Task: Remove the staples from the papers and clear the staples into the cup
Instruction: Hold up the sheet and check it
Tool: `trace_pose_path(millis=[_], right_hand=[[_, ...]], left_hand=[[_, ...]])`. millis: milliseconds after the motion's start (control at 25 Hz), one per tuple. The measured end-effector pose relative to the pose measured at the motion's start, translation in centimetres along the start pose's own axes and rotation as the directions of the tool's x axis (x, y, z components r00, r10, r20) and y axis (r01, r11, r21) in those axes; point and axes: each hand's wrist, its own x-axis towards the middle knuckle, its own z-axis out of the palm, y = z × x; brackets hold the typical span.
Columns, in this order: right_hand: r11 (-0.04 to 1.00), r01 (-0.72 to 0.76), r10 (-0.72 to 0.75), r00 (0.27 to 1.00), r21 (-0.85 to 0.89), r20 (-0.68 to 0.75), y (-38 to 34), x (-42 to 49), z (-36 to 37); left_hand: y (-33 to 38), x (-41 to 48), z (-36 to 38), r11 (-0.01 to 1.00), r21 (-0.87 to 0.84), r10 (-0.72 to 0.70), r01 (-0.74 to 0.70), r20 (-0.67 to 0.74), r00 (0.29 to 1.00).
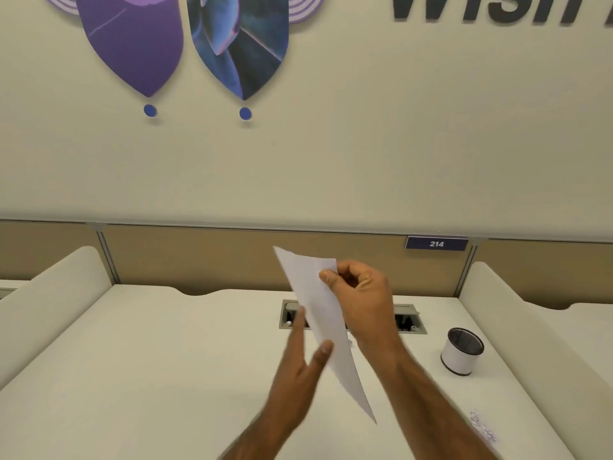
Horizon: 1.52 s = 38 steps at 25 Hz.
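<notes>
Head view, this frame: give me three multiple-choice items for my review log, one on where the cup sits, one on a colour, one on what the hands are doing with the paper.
1. Where is the cup relative to the hands?
A. On the desk to the person's right
B. On the desk to the person's left
C. Held in the left hand

2. What colour is the cup's outer wall?
A. Red
B. White, with a dark rim and base
C. Green

3. What is the state of the paper?
A. Lying flat on the desk
B. Crumpled inside the cup
C. Lifted off the desk and held by both hands

Answers:
1. A: it stands right of the right hand, untouched.
2. B: white wall, dark mesh showing inside.
3. C: the right hand pinches its top edge, the left hand grips lower down.
</notes>
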Motion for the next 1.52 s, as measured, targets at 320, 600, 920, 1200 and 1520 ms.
trace_pose_path(millis=[320,600,920,1200,1520], right_hand=[[0.892,-0.312,0.233,0.937,0.326,0.261,-0.5,0.1,-4.2],[0.872,-0.35,0.284,0.931,0.342,0.227,0.6,0.2,-5.0],[0.868,-0.318,0.285,0.948,0.382,0.142,1.2,0.1,-4.8],[0.868,-0.288,0.285,0.956,0.405,0.069,1.6,0.4,-4.9],[0.902,-0.283,0.27,0.959,0.326,0.086,1.4,0.3,-5.1]], left_hand=[[0.6,-2.3,-17.3,0.909,-0.39,-0.2,0.148,-0.095,0.975],[0.0,-2.5,-17.1,0.892,-0.399,-0.241,0.213,-0.021,0.97],[-0.1,-2.5,-16.9,0.901,-0.388,-0.232,0.197,-0.047,0.972],[0.8,-2.7,-16.3,0.899,-0.391,-0.232,0.198,-0.039,0.972],[1.0,-2.6,-16.0,0.898,-0.389,-0.246,0.206,-0.057,0.967]])
